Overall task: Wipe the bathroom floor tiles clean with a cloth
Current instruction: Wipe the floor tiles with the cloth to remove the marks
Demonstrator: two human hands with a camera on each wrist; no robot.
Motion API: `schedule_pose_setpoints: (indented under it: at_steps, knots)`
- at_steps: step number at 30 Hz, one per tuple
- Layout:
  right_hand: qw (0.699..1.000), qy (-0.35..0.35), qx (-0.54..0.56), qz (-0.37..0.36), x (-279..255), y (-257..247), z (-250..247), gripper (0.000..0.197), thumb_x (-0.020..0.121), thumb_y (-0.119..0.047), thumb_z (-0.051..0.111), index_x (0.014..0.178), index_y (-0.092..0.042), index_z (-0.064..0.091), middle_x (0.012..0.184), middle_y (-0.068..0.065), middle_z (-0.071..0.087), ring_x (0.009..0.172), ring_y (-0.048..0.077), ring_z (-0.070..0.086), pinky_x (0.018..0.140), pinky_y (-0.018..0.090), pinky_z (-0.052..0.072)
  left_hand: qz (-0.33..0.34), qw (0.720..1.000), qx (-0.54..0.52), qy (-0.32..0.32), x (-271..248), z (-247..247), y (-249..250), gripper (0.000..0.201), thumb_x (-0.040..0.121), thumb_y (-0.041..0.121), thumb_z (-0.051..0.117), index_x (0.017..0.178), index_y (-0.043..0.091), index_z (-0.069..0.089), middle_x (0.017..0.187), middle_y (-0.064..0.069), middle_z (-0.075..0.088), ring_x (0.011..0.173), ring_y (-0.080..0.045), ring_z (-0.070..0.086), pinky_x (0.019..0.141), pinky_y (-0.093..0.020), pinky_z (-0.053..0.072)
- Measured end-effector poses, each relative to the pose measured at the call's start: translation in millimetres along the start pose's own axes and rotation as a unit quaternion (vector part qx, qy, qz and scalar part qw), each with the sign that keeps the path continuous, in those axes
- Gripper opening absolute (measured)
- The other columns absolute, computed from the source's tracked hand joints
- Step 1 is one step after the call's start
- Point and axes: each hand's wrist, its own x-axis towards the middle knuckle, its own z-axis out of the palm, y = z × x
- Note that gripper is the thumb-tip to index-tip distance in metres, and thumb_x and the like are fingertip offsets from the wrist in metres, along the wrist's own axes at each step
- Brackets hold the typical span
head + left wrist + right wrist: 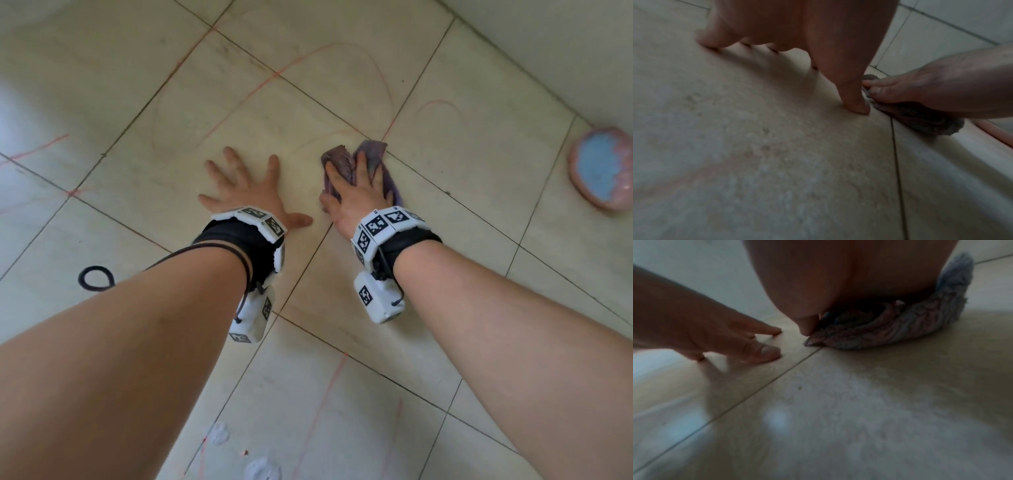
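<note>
My right hand (356,186) presses flat on a crumpled purple-grey cloth (371,150) lying on the beige floor tiles (479,113); its fingers lie fairly straight over the cloth. From the right wrist, the cloth (890,331) is bunched under the palm (838,280), the thumb at its left edge. Beside it, my left hand (246,192) rests on bare tile with fingers spread and holds nothing. The left wrist view has that hand's thumb (851,97) planted on the tile, close to the right hand (941,84) and cloth (920,120). Thin red marks (239,102) cross the tiles.
A pink basin (582,192) with blue contents sits on the floor at the right, near the wall (548,41). A black hair tie (96,278) lies at the left. White foam blobs (219,433) sit on the near tiles.
</note>
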Motion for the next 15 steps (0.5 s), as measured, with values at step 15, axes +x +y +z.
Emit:
schedule_pose_setpoints:
  at_steps: [15]
  knots:
    - [0.994,-0.103,-0.014,0.028,-1.5,-6.9,-26.3,0.058,0.101,-0.045,0.034,0.152,-0.047,0.006,0.16,-0.004,-0.024,0.146,0.029,-0.022,0.117,0.055,0.003,-0.018,0.997,-0.01,-0.068,3.6,-11.7,10.7,0.121,0.068,0.076,0.067,0.149,0.044,-0.018,0.152,-0.018,-0.038,0.14,-0.051,-0.024,0.107,-0.073,0.017]
